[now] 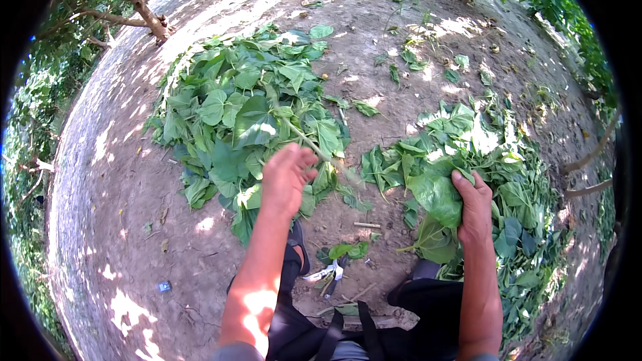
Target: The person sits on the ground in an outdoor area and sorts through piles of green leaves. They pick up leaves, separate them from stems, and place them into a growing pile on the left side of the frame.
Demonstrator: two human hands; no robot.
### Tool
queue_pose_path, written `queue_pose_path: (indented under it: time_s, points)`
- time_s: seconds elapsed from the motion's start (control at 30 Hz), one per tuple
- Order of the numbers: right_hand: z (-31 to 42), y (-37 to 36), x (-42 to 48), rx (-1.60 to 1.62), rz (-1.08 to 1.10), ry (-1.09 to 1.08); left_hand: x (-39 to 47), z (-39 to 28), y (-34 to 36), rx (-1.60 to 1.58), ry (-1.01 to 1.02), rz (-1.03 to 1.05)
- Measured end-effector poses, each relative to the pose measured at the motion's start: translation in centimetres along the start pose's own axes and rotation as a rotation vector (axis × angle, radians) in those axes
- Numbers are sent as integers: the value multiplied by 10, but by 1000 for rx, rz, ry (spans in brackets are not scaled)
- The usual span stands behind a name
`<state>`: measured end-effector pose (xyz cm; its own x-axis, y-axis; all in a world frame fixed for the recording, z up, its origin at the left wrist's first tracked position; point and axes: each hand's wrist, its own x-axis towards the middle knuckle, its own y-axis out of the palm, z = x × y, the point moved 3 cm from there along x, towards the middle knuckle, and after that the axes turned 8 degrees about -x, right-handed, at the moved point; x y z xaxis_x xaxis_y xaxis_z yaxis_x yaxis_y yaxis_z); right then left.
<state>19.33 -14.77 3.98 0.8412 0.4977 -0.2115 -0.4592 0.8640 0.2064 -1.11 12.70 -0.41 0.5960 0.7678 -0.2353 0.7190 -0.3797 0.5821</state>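
Observation:
My right hand (474,205) grips a bunch of broad green leaves (435,199) between thumb and fingers. It is over the right-hand leaf pile (521,200). My left hand (290,178) is above the near edge of the left-hand leaf pile (215,110), its fingers partly curled. A thin bare twig (311,144) crosses just beyond those fingertips, its ends blurred. Whether the fingers touch the twig is unclear. A single leaf (435,240) with a pale stalk shows below the held leaves.
Between my feet lie a dark-handled tool (335,281), its type unclear, and loose leaves (349,249). A short stick (366,224) is just beyond. A small blue item (164,287) rests on the dirt at left. Tree trunks (145,10) and bare branches (592,153) border the ground.

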Motion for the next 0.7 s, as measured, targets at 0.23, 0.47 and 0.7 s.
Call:
queue_pose_path:
  time_s: [0.23,0.47,0.7]
  points:
    - [-3,5,-3,23,28,84,-17,5,31,96,-49,83]
    - [-17,-2,7,156,66,260,-57,50,70,406,-239,477]
    - [-3,-1,8,318,-8,267,-80,83,83,781,-243,766]
